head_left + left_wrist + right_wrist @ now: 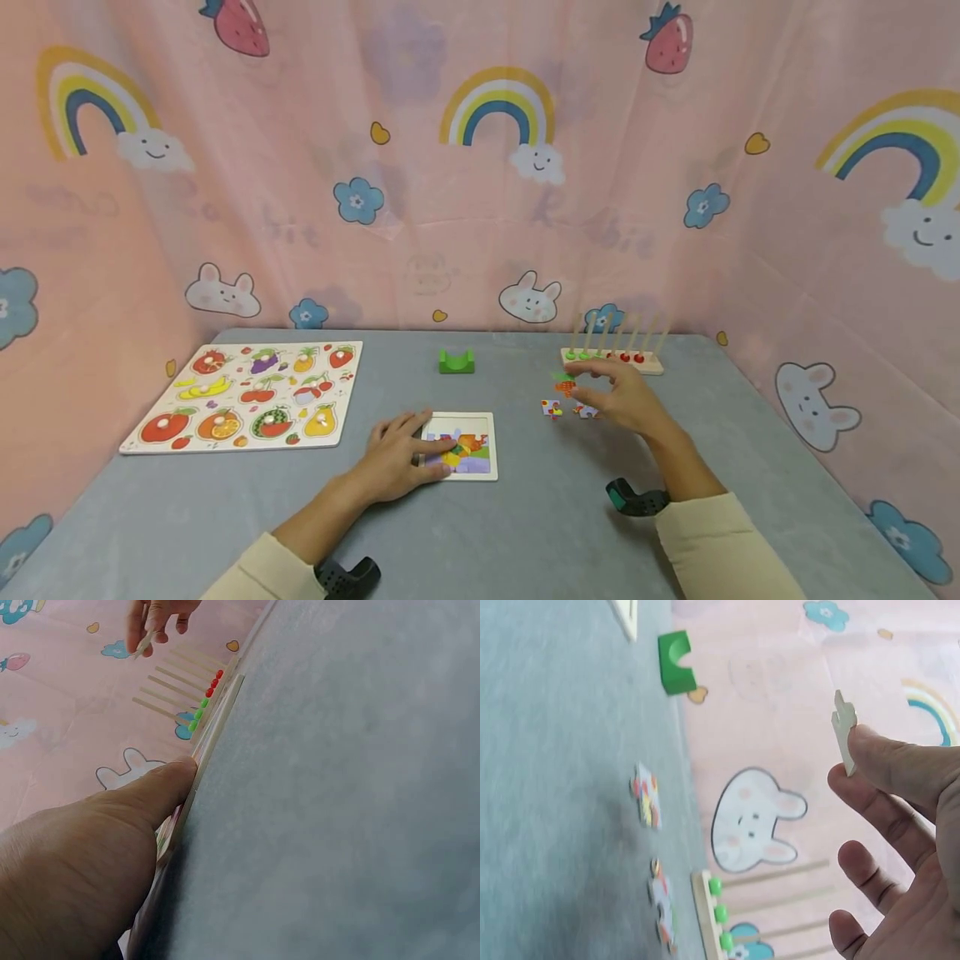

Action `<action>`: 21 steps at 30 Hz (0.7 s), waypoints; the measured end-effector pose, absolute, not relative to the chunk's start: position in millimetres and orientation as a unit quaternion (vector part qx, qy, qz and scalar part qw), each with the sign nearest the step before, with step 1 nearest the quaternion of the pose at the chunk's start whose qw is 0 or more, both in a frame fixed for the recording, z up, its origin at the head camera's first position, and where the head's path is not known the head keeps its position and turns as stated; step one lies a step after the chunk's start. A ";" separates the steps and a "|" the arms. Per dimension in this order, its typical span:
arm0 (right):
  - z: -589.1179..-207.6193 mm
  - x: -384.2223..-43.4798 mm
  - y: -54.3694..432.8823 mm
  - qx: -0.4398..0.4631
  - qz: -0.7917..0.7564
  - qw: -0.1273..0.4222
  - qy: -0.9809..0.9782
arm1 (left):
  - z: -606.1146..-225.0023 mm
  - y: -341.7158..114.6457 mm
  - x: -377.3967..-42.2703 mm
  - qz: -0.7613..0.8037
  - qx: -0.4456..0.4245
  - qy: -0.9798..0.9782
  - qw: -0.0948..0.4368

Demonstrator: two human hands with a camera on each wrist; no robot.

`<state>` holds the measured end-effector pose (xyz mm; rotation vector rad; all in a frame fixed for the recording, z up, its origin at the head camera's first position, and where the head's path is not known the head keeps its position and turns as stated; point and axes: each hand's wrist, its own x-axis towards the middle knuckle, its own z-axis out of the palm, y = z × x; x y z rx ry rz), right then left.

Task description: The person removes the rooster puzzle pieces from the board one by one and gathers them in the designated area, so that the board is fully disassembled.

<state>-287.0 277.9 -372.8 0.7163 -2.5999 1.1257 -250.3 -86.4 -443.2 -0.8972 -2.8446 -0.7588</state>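
Three loose pieces (551, 408), two boards (492, 450), one block (456, 366) — perhaps six beads (638, 357).

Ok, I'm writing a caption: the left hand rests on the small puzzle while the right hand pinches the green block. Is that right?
Not quite: the right hand pinches a thin puzzle piece, not the green block, as the right wrist view shows. The left hand does rest on the small puzzle.

Left hand (397, 460) partly hides puzzle board (467, 422); 2 sleeves (720, 546) cut off.
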 end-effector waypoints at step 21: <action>-388.4 -292.3 332.9 0.198 0.371 0.115 -0.900 | -442.3 -86.4 -250.3 -0.249 -0.291 -0.923 0.031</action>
